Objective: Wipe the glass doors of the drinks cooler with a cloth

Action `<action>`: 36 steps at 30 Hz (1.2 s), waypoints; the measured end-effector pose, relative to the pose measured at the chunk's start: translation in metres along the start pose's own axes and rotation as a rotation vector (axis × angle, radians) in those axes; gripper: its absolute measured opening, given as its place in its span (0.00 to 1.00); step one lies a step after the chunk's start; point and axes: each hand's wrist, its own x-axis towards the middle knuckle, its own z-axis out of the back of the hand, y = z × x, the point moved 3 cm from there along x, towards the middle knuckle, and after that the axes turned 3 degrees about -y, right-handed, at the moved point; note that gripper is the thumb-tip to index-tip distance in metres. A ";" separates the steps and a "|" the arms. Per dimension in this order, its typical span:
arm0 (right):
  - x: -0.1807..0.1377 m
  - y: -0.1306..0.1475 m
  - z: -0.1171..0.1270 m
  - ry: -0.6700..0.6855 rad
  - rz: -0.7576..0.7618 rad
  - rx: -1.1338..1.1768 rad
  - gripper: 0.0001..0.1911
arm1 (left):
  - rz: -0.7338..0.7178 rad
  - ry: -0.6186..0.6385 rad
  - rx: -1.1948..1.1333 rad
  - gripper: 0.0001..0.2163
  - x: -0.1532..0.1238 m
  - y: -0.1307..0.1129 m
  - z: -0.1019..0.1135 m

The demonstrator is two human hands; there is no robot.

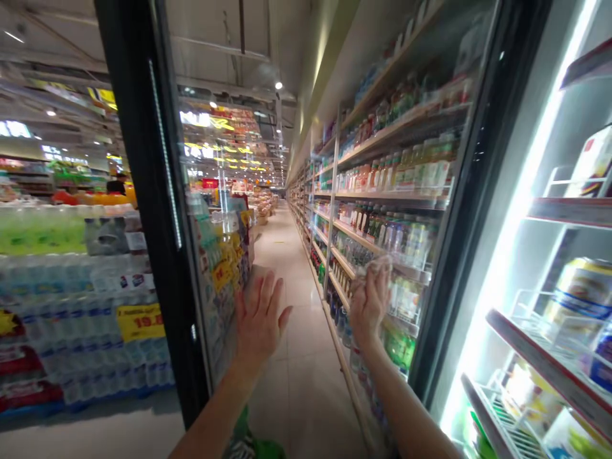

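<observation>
My left hand (261, 319) lies flat with its fingers spread on the inside of an open glass cooler door (296, 159). My right hand (367, 305) is closed on a crumpled whitish cloth (378, 264) and presses it against the same glass, further right. The door's black frame (143, 210) stands at the left and its other black edge (471, 210) at the right. Through the glass I see a long shop aisle.
The lit cooler interior (530, 255) at the right holds wire shelves (549, 331) with cans and cartons. Drink shelves (382, 210) line the aisle's right side. Stacked packs of bottled water (71, 319) with yellow price signs stand at the left. A person is far off at the left.
</observation>
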 end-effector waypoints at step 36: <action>0.067 -0.084 0.006 -0.172 -0.064 -0.086 0.24 | 0.000 -0.109 -0.001 0.27 0.039 0.007 0.013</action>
